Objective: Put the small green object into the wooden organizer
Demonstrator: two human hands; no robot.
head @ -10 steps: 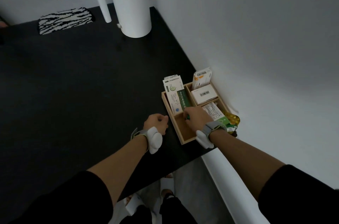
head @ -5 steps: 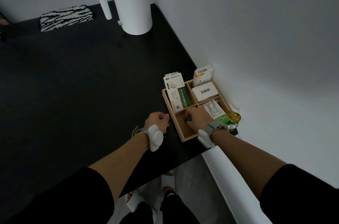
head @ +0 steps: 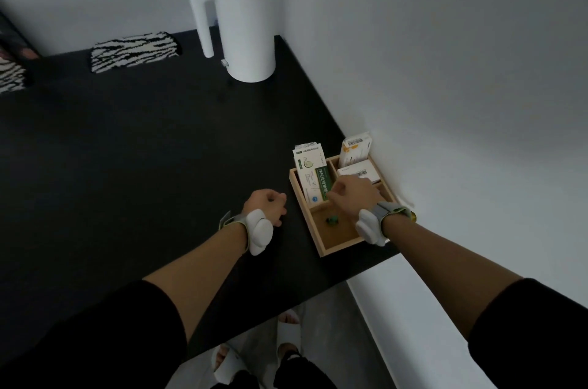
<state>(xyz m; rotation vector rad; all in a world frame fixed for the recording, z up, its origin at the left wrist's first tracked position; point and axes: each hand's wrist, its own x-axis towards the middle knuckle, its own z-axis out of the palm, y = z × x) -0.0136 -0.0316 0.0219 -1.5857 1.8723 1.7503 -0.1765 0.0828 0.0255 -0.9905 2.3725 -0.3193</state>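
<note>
The green object [head: 333, 220] lies loose in the organizer's [head: 337, 247] near-left compartment, the right hand [head: 353, 196] hovering above, seemingly empty and half-curled; the left hand [head: 265, 205] is fisted on the table [head: 127, 166].

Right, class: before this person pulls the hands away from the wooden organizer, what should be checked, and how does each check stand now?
1. Small green object lies in the near-left compartment of the wooden organizer: ok.
2. Right hand has let go of it and is above it: ok.
3. Right hand is empty: cannot tell, its fingers are curled.
4. Left hand is clear of the organizer, on the black table: ok.
5. Green and white box stands upright in its compartment: ok.
</note>
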